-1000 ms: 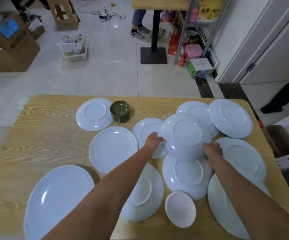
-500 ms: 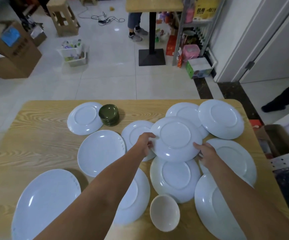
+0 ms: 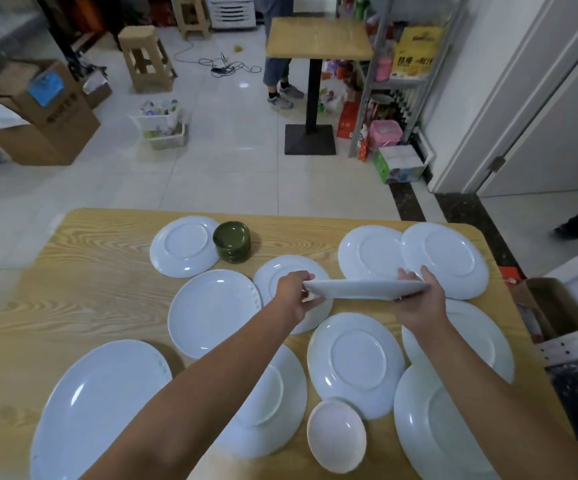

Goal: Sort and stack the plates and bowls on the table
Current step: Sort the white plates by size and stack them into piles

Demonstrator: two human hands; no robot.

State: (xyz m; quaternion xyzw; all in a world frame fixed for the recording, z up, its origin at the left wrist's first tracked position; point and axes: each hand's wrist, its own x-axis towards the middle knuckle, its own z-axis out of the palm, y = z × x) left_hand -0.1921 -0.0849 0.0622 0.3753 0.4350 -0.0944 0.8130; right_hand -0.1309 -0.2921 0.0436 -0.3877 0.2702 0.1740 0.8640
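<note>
Head view: the left hand [image 3: 296, 294] and right hand [image 3: 419, 303] each grip an opposite side of one white plate [image 3: 363, 290], fingers curled round its rim. The plate hangs edge-on to the camera, lifted clear of the table [image 3: 107, 271]. Holding it from both sides probably keeps a wide, slick plate steady and lets it be turned. Just under the left fingers lies an upside-down plate [image 3: 280, 271]. A nearer plate [image 3: 356, 362], foot ring up, lies below and on the person's side of both hands. Beyond the right fingertips, two overlapping plates [image 3: 445, 259] also lie face down. A stack of green dishes [image 3: 232, 241] stands well beyond the left fingers, and a small white bowl [image 3: 336, 436] sits well short of either hand. Sorting looks barely begun, as only the green dishes are stacked.
</note>
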